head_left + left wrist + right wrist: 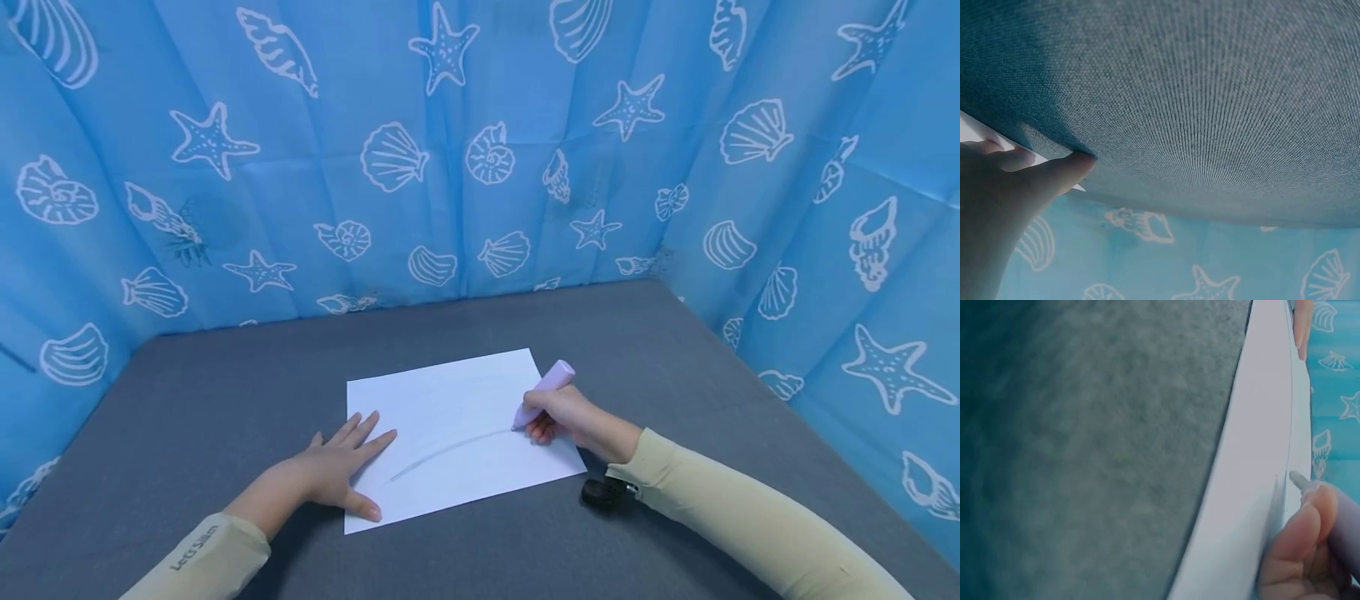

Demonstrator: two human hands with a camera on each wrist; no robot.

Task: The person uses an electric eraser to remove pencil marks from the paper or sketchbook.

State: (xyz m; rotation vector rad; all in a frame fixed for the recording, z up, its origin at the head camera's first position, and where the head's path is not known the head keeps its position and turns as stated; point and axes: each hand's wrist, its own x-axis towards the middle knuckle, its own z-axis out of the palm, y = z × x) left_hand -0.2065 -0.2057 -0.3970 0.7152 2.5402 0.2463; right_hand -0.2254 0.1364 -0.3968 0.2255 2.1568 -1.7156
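Observation:
A white sheet of paper [450,417] lies on the grey cloth-covered table, turned slightly. Across it runs a grey curved line [450,450], rising from lower left to the marker's tip. My right hand [558,414] grips a light purple marker [553,377], its tip touching the paper near the right side. In the right wrist view the thumb and fingers pinch the marker [1344,534] close to its tip [1297,479]. My left hand [337,467] rests with spread fingers on the paper's left edge. The left wrist view shows that hand [1029,181] at the sheet's edge.
The grey table [465,558] stretches around the sheet on all sides. A blue curtain [465,208] with white shells and starfish stands along the back and sides. A small black device [600,493] sits under the right wrist, by the cream sleeve [720,508].

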